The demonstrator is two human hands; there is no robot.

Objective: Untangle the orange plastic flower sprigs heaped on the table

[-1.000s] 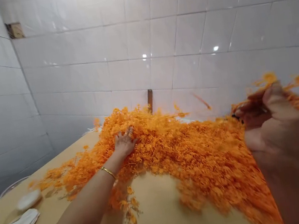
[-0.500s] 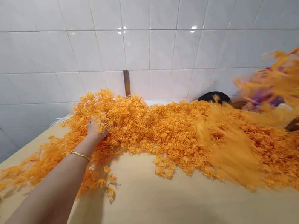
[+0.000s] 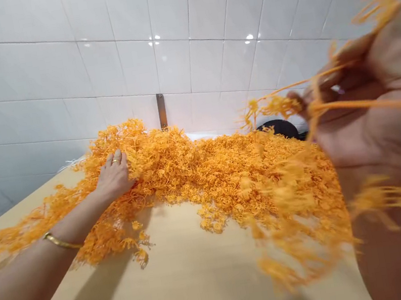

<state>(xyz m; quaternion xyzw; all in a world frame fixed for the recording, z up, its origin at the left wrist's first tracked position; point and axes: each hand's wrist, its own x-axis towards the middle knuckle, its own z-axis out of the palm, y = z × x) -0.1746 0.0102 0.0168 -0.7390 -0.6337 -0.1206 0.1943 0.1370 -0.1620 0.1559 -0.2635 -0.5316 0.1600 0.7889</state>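
A heap of orange plastic flower sprigs (image 3: 219,167), with thin stems and small spidery heads, spreads across the table. My left hand (image 3: 115,177) lies against the left part of the heap, fingers stretched out over the sprigs. A ring and a gold bangle show on that hand and forearm. Close to the camera on the right, my right hand (image 3: 369,127) is raised with bent fingers, gripping an orange plastic sprig (image 3: 381,103). Its stems cross the palm, and blurred flower heads dangle below and to the left.
The pale wooden table (image 3: 190,274) runs up to a white tiled wall (image 3: 171,68). A metal bracket (image 3: 162,111) stands on the wall behind the heap. A dark round object (image 3: 279,129) sits behind the heap on the right.
My right hand has come into view at the right, holding the sprig up close to the camera. My left hand has drawn back a little, so its fingers now show on top of the heap.
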